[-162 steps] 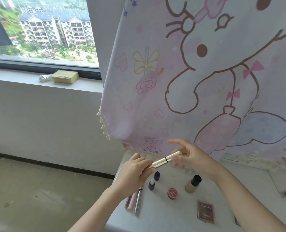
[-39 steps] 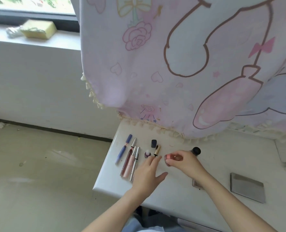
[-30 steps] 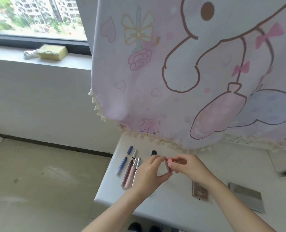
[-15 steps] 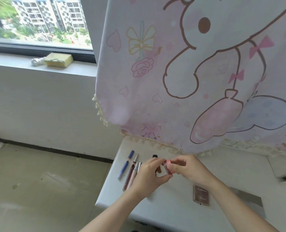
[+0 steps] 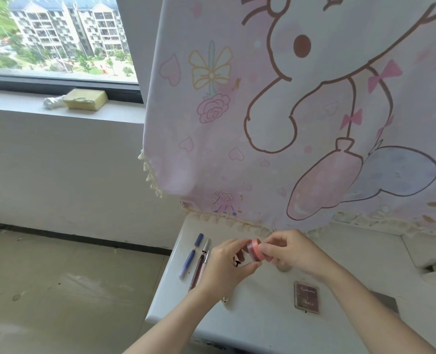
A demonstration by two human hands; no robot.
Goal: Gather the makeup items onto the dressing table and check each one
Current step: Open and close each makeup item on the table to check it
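Both hands hold a small round pink jar (image 5: 254, 249) a little above the white dressing table (image 5: 250, 318). My left hand (image 5: 225, 267) pinches its darker lower part between thumb and fingers. My right hand (image 5: 292, 250) grips the pink lid from the right. On the table to the left lie a blue pen-shaped stick (image 5: 190, 256) and two slim tubes (image 5: 201, 264) side by side. A brown square palette (image 5: 306, 298) lies flat near the front, under my right forearm. Other small items behind my hands are mostly hidden.
A pink cartoon-print cloth (image 5: 301, 111) with a tasselled hem hangs over the back of the table. A yellow sponge (image 5: 85, 99) sits on the window sill at left. The table's left edge drops to a bare floor (image 5: 58, 290). A grey flat object (image 5: 386, 298) peeks out behind my right forearm.
My right hand picked the pink jar up off the table, and my left hand came in to grip it too. The jar now sits higher between both hands. The view tilted upward.
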